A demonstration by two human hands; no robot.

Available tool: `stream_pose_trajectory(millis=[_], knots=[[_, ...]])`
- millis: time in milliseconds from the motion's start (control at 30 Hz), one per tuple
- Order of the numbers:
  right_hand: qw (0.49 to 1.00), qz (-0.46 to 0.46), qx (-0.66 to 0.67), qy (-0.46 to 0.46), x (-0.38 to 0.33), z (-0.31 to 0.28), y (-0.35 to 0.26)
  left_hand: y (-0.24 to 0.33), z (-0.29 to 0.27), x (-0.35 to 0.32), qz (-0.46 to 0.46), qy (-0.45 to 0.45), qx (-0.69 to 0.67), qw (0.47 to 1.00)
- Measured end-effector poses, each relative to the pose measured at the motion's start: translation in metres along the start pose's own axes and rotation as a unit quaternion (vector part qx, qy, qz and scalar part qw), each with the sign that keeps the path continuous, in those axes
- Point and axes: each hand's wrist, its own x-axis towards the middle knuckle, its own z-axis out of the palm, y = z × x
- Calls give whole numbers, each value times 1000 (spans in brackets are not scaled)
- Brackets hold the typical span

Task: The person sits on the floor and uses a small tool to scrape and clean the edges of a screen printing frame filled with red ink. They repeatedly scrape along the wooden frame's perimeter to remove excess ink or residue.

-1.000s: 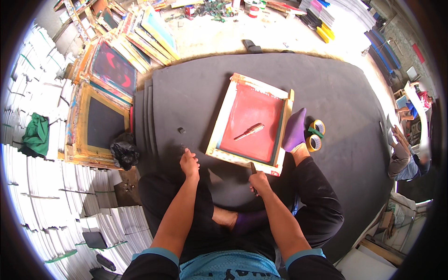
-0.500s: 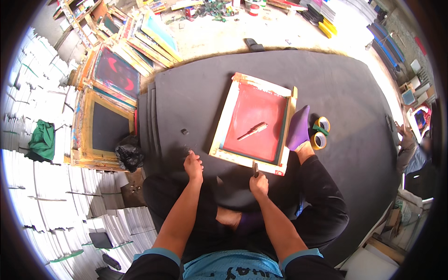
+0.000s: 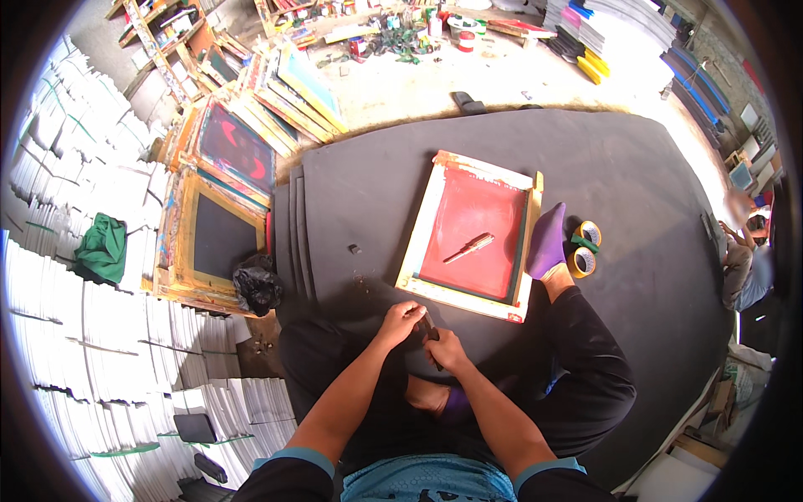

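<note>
In my right hand (image 3: 448, 350) is a slim dark hand tool (image 3: 431, 328), its exact kind unclear; it tilts up from the fist. My left hand (image 3: 404, 323) is closed in a pinch beside the tool's upper end, and whatever its fingers hold is too small to make out. Just beyond my hands lies a wooden screen-printing frame (image 3: 416, 238) with red mesh. On that mesh rests a screwdriver (image 3: 470, 248). Tiny bits (image 3: 360, 282) are scattered on the dark mat (image 3: 360, 176) past my left hand, with a small dark lump (image 3: 355, 249) further off.
My purple-socked foot (image 3: 548, 241) is against the frame's right side. Two yellow tape rolls (image 3: 583, 263) lie beyond it. More printing frames (image 3: 186, 251) lean at the left, near a black plastic bag (image 3: 258, 284) and white stacks (image 3: 109, 335). Another person (image 3: 740, 259) sits far right.
My left hand has moved right, from over the scattered bits to the tool's end. My right hand has drawn the tool back from the frame's near edge toward my left hand.
</note>
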Motion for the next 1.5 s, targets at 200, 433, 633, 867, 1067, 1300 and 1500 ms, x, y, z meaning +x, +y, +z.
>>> stream_pose_trajectory(millis=[200, 433, 633, 867, 1067, 1300, 1500], knots=[[979, -2, 125, -159, 1, -13, -6, -4, -8, 5, -15, 11, 11, 1000], [944, 72, 199, -254, 3, -32, -16, -7, -2, 13, 23, 61, -20, 998], [975, 86, 151, -139, 9, -48, 0, -18, -24, 31, -49, 331, -95, 938], [983, 128, 133, -14, 28, -80, 24, -24, -56, 39, -174, 487, -185, 836], [980, 141, 139, -10, 40, -83, 25, -19, -50, 37, -178, 457, -194, 850], [977, 187, 98, -7, 44, -87, 12, -20, -42, 38, -166, 450, -182, 858], [981, 177, 23, 72, 41, -84, 7, -17, -39, 38, -139, 435, -183, 871]])
